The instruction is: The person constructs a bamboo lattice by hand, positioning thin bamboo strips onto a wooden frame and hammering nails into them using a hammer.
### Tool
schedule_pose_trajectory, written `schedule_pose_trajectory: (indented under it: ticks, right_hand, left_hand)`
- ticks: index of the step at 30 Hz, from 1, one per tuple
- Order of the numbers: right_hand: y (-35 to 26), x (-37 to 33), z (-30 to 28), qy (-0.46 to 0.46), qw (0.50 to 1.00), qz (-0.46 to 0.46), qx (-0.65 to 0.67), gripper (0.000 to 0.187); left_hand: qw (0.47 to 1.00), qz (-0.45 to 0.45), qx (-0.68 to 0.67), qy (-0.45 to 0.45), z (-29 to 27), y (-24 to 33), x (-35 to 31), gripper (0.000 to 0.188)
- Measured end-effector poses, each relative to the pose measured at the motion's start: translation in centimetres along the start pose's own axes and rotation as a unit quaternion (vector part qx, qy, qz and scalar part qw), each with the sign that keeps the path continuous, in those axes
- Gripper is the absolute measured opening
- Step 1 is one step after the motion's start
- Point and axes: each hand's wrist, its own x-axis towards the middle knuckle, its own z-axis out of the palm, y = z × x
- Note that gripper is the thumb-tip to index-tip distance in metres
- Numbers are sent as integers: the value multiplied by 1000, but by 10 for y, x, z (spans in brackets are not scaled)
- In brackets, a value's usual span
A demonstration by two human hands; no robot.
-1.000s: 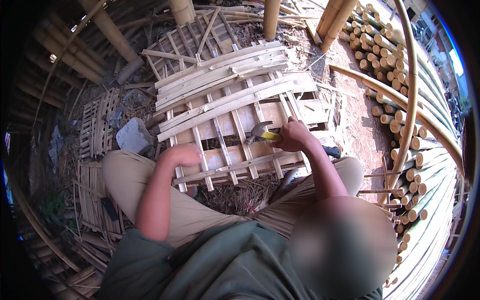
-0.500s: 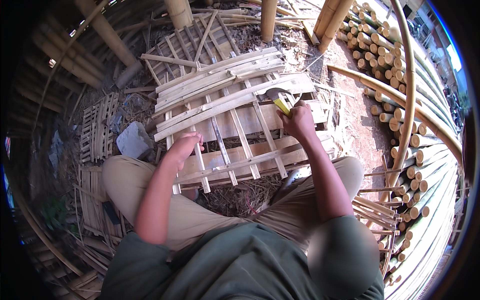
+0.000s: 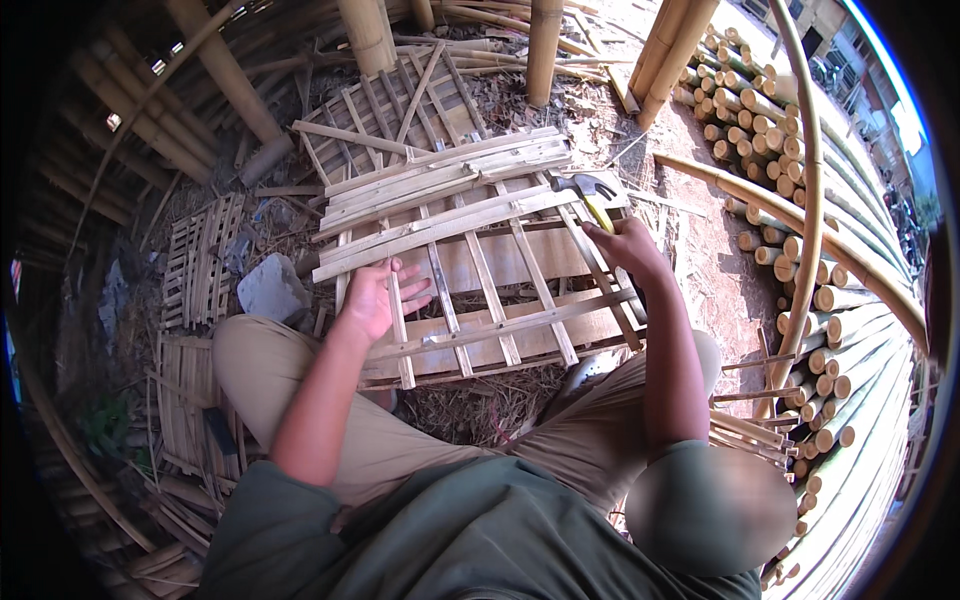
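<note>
A slatted bamboo lattice panel (image 3: 495,303) lies before my crossed legs, its crosspieces running toward me under longer slats. My left hand (image 3: 375,300) is at the panel's left side, palm partly up and fingers spread, with a crosspiece passing across the fingers. In my right hand (image 3: 630,250) is a hammer (image 3: 598,208) with a yellow handle and a dark metal head. The hammer head lies over the panel's upper right corner, and my right hand is close to the right end crosspiece. Part of the handle is hidden in my fist.
Beneath the panel is a wide wooden board (image 3: 520,258). Another lattice (image 3: 385,105) lies beyond it. A pale stone block (image 3: 272,288) and small slatted panels (image 3: 200,262) are on the left. Stacked bamboo poles (image 3: 835,300) fill the right side; upright bamboo posts (image 3: 543,55) stand behind.
My left hand has opened its fingers and shifted slightly right. My right hand has moved right with the hammer. The panel has shifted, and its right end crosspiece shows clearly now.
</note>
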Motion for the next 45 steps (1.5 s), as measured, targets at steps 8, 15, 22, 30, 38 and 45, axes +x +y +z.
schedule_pose_trajectory:
  ticks: [8,15,22,30,38,45]
  right_hand:
    - [-37,-77,-65,135,986,-91,30,48]
    - [-35,-158,-74,5,980,-197,28,48]
    - [-15,-183,-46,-206,911,-351,-63,39]
    - [3,-178,-23,-227,928,-284,-77,41]
    - [-31,-87,25,-93,954,-206,-195,44]
    - [2,-6,109,-172,869,-412,-212,49]
  left_hand:
    - [986,-59,-137,68,-8,10,9,14]
    - [980,-141,-109,86,12,51,15,7]
    - [990,-129,-44,47,11,63,13,8]
    - [996,-49,-80,-8,16,92,-5,7]
    - [992,89,-91,1,-11,160,0,12]
    - [970,187,-80,132,-54,179,14,9]
